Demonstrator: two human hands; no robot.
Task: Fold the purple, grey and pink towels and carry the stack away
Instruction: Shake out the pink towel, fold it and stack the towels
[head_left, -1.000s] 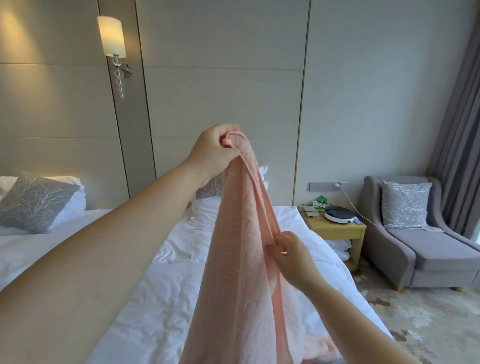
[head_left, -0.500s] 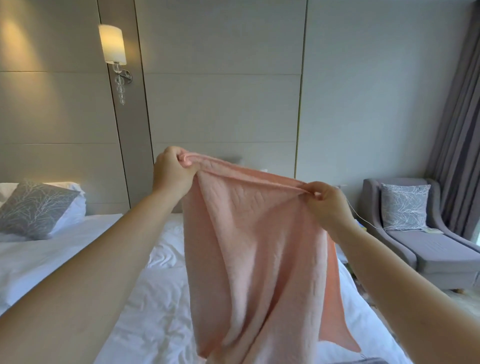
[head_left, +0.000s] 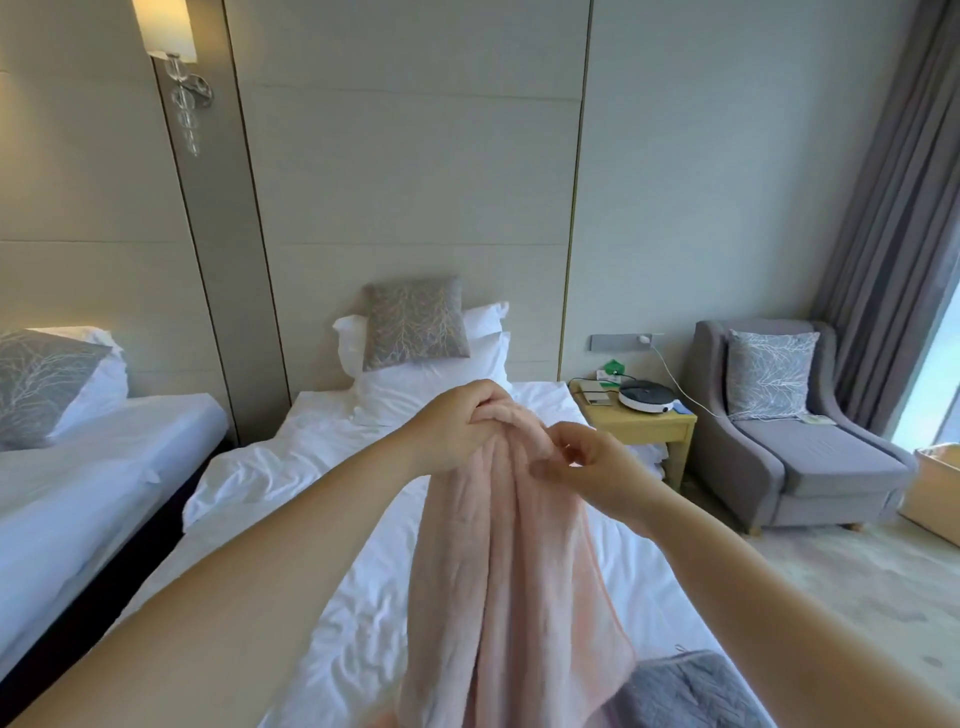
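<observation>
Head cam: 1 pink towel (head_left: 509, 571) hangs bunched over the bed (head_left: 311, 467), long axis vertical, top edge up. L hand (head_left: 457, 431) fists the top; R hand (head_left: 597, 467) pinches the same edge just beside it. 1 grey towel (head_left: 691, 691) lies on bed, lower R.

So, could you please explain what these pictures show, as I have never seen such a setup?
There is no machine: a person works with bare hands, and every picture comes from one camera worn on the head, looking forward and down. The left hand grips the bunched top of a pink towel, and the right hand pinches it beside. The towel hangs over a white bed. A grey towel lies on the bed at the lower right. A bedside table and an armchair stand beyond.
</observation>
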